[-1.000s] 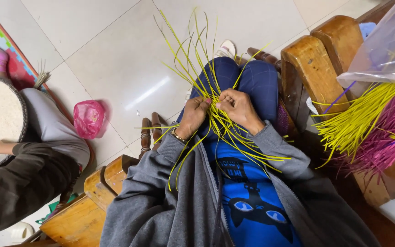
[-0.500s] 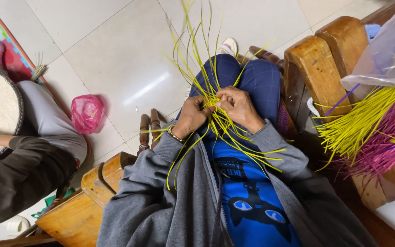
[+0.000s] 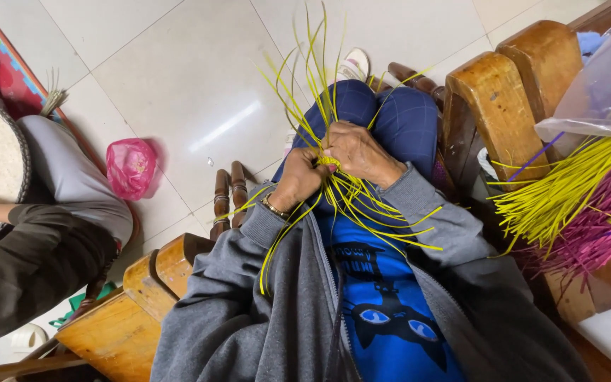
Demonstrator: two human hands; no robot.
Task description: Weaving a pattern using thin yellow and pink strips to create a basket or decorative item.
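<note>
While both hands are pinching the same knot over the lap, the yellow strips are fanning higher toward the far floor than half a second ago, and the loose ends are spreading wider over the blue shirt. The left hand is curling tight round the bundle's centre, fingers closed on it; the right hand is pressing in from the right, fingertips clamped on the same crossing. Hands are barely shifting, so the weave looks to be tightening at one point, early in the work. Spare yellow and pink strips are lying on the right by the wooden armrest; a pink bag is sitting on the floor, left.
</note>
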